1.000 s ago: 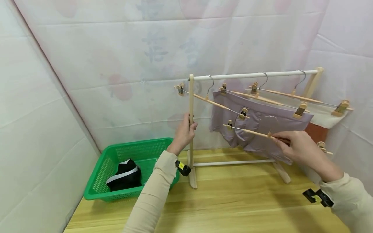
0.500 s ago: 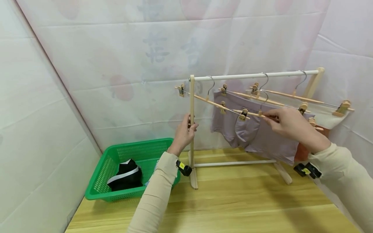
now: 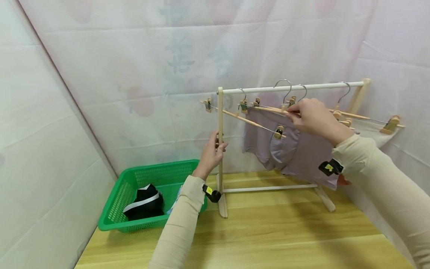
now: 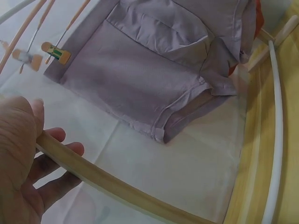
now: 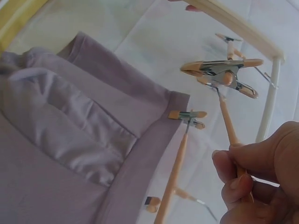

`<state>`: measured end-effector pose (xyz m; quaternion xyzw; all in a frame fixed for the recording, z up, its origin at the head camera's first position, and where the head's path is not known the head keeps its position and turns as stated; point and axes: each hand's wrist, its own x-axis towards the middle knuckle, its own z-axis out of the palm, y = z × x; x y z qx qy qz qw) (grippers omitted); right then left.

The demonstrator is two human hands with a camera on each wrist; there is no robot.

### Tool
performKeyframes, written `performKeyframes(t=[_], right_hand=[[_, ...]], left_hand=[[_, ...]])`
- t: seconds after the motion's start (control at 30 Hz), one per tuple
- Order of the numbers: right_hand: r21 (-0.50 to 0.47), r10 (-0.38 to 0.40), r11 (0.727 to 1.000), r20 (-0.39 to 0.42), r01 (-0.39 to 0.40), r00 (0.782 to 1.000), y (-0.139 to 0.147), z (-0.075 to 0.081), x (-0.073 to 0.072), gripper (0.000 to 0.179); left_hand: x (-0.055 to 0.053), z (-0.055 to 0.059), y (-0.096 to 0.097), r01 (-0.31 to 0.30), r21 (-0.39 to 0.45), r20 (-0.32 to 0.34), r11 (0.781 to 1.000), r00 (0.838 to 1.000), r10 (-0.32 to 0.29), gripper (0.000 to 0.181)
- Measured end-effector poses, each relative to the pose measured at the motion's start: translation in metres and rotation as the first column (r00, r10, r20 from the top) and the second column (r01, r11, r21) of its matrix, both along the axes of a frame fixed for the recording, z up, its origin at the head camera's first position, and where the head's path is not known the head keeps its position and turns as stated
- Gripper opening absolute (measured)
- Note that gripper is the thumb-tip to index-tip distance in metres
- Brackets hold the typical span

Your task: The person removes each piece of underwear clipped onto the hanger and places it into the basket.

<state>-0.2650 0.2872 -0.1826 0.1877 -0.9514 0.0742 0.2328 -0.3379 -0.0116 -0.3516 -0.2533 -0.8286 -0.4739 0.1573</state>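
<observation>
My left hand (image 3: 209,155) grips the left wooden upright (image 3: 220,119) of a small clothes rack, fingers behind it and thumb in front. My right hand (image 3: 312,117) pinches the wooden bar of a clip hanger (image 5: 227,122) near its middle. Its metal hook (image 3: 286,83) overlaps the white rail (image 3: 258,89) in the head view. Neither clip of this hanger shows a garment. Right behind it hang lilac boxer briefs (image 3: 312,160), clipped by the waistband to another hanger (image 5: 175,170). Left of them, a bare clip hanger (image 3: 246,120) hangs from the rail.
A cream garment (image 3: 369,129) with a rust-red part hangs at the right end of the rail. On the wooden table (image 3: 268,231) stands a green basket (image 3: 161,163) with a black and white cloth item (image 3: 147,203) and something pale blue, partly hidden by my left sleeve.
My right hand has lifted the clip hanger up and to the left, from in front of the lilac briefs to rail height. My left hand stays on the upright.
</observation>
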Motion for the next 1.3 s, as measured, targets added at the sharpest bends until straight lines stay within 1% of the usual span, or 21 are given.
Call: performKeyframes(t=[0.13,0.23,0.37,0.5,0.7,0.83,0.97,1.1,1.2,1.3], right_hand=[[-0.001,0.000,1.000,0.009,0.000,1.000,-0.009,0.004,-0.011,0.021],[-0.016,-0.006,1.000,0.030,0.006,1.000,-0.014,0.004,-0.018,0.022],[-0.027,-0.022,0.999,0.080,0.025,0.997,-0.019,0.000,-0.025,0.027],[-0.026,-0.024,0.999,0.119,0.028,0.993,-0.022,-0.004,-0.031,0.028],[-0.053,-0.003,0.999,0.132,0.010,0.991,-0.025,-0.011,-0.036,0.025],[-0.057,0.007,0.998,0.161,0.002,0.987,-0.029,-0.012,-0.038,0.024],[-0.039,0.012,0.999,0.186,-0.005,0.983,-0.032,-0.008,-0.037,0.024],[-0.018,0.024,1.000,0.210,-0.021,0.977,-0.032,-0.001,-0.033,0.025],[-0.020,0.034,0.999,0.261,-0.030,0.965,-0.029,0.006,-0.030,0.028],[-0.035,0.035,0.999,0.297,-0.026,0.954,-0.018,0.016,-0.026,0.032]], left_hand=[[-0.001,-0.001,0.001,-0.012,-0.003,-0.006,1.000,1.000,0.012,0.035],[-0.001,-0.002,0.003,-0.014,-0.001,-0.006,1.000,1.000,0.014,0.036],[-0.002,-0.002,0.005,-0.007,0.002,0.008,1.000,1.000,0.007,0.036],[-0.002,-0.002,0.005,-0.010,0.010,0.021,1.000,1.000,0.010,0.036],[-0.004,-0.002,0.003,-0.009,0.000,0.009,1.000,1.000,0.009,0.037],[-0.004,-0.001,0.002,-0.009,0.014,0.024,1.000,1.000,0.009,0.037],[-0.004,0.000,0.001,-0.017,0.008,0.019,1.000,1.000,0.017,0.037],[-0.003,0.002,0.002,-0.017,0.018,0.011,1.000,1.000,0.017,0.037],[-0.003,0.002,0.003,-0.024,0.027,0.010,0.999,1.000,0.023,0.038],[-0.002,0.001,0.006,-0.018,0.021,0.006,1.000,1.000,0.018,0.039]])
